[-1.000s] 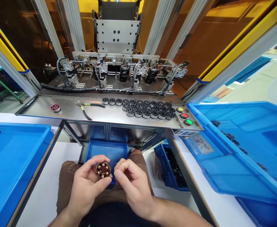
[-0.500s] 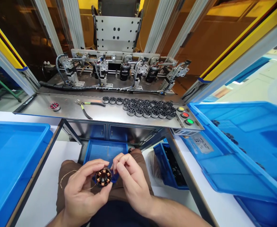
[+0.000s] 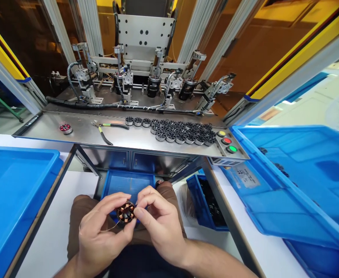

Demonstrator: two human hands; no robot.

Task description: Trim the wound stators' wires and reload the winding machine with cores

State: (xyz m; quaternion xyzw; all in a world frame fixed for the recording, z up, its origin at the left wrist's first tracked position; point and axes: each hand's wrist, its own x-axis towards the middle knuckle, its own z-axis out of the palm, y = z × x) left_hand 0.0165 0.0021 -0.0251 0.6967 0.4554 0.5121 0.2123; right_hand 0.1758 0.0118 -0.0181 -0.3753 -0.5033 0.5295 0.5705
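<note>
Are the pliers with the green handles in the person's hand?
No, the green-handled pliers lie on the steel shelf, while both hands hold a small round copper-wound stator.

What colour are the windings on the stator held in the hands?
Copper-orange coils on a dark core; the stator sits between the left hand and right hand, clearest in the head view.

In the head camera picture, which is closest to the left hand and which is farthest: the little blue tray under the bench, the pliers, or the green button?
From the left hand:
1. Little blue tray, just beyond the fingers, under the bench.
2. Pliers, up on the steel shelf, slightly left.
3. Green button, far off at the shelf's right end.
</note>
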